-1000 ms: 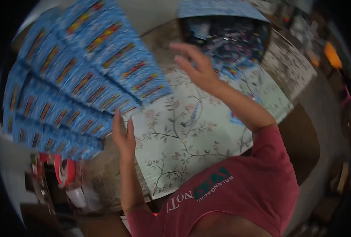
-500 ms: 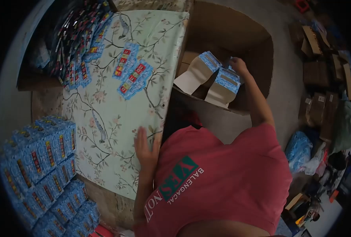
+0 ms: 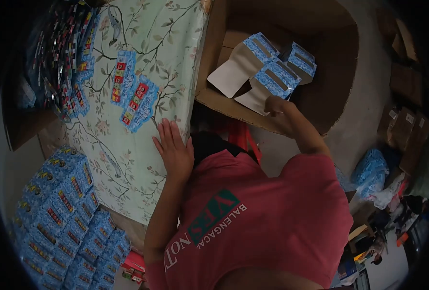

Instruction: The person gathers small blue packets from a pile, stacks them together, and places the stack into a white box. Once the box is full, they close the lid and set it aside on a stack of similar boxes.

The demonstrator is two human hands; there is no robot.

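Blue stacks (image 3: 60, 217) sit far L, then L hand (image 3: 174, 149) lies flat & open on the table (image 3: 127, 159), holding nothing, & R hand (image 3: 276, 105), inside the carton (image 3: 214, 58), pinches a flat pack (image 3: 272, 77).

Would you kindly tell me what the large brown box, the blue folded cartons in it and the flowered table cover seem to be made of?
The large brown box looks like corrugated cardboard: matt brown, thick raw-edged walls. The folded cartons look like thin paperboard: blue print outside, plain white inside. The table cover is probably vinyl or oilcloth, smooth with a slight sheen.
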